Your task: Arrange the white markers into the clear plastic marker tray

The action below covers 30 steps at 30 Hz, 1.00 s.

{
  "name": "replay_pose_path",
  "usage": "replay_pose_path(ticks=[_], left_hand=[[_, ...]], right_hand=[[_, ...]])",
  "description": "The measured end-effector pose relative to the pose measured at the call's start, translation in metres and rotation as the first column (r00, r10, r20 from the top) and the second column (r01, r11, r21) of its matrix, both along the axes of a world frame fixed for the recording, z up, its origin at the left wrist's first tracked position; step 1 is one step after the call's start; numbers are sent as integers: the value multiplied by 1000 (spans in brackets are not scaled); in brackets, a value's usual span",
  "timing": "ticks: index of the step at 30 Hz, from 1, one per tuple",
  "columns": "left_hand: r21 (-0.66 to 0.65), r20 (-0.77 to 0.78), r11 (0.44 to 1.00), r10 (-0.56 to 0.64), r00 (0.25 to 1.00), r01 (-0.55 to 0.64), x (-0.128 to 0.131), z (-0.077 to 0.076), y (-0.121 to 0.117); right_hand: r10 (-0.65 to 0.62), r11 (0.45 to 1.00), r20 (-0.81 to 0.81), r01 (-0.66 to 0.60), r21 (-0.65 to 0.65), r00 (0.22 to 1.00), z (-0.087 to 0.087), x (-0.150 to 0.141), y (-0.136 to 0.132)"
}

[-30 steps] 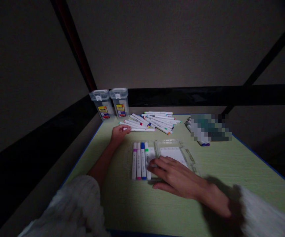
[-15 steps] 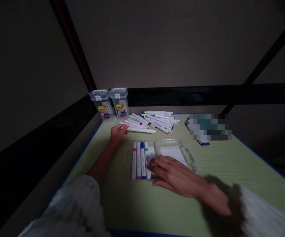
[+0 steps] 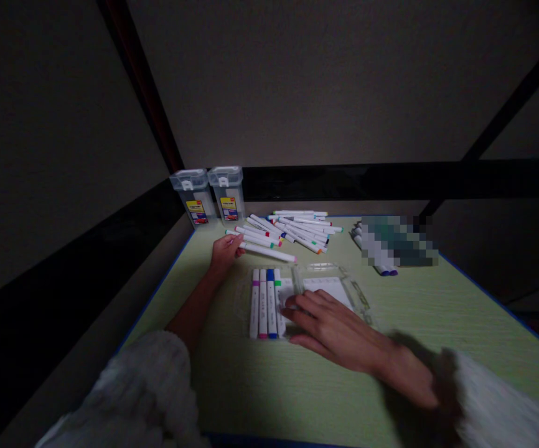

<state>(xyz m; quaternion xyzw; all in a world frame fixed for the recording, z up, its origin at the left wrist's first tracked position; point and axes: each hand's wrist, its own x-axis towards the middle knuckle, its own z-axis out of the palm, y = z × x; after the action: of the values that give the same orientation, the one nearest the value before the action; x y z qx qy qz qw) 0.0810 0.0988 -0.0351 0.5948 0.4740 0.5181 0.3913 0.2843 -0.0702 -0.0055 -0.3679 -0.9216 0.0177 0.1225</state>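
Change: pink-ended marker (image 3: 272, 252) has its free end swung nearer the clear plastic case (image 3: 322, 267), so it's now singled out in front of the marker pile (image 3: 304, 227). Left hand (image 3: 225, 252) grip pinches its other end. Right hand (image 3: 330, 326) grip is loosely spread over the case; contact with the green-banded marker (image 3: 277, 295) unclear. Four markers lie side by side in there. Tabletop (image 3: 251, 392): pale green, blue-edged; two lidded tubs (image 3: 226, 196) back left, pixelated patch right. Room's dim, grey wall (image 3: 320, 93) behind.
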Motion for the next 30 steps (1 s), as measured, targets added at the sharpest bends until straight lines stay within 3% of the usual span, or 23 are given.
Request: replay_pose_path(ticks=[17,24,30], left_hand=[[-8,-8,1000,2,1000,-2,2,-2,-4],[-19,-23,999,-41,999,41,5,1,-9],[-79,-13,985,-155,988,153,9,3,-16]], right_hand=[[-151,986,-113,158,57,982,0,2,0],[-104,993,-121,111,46,987,0,2,-2],[-93,994,-169,101,36,981,3,0,-1]])
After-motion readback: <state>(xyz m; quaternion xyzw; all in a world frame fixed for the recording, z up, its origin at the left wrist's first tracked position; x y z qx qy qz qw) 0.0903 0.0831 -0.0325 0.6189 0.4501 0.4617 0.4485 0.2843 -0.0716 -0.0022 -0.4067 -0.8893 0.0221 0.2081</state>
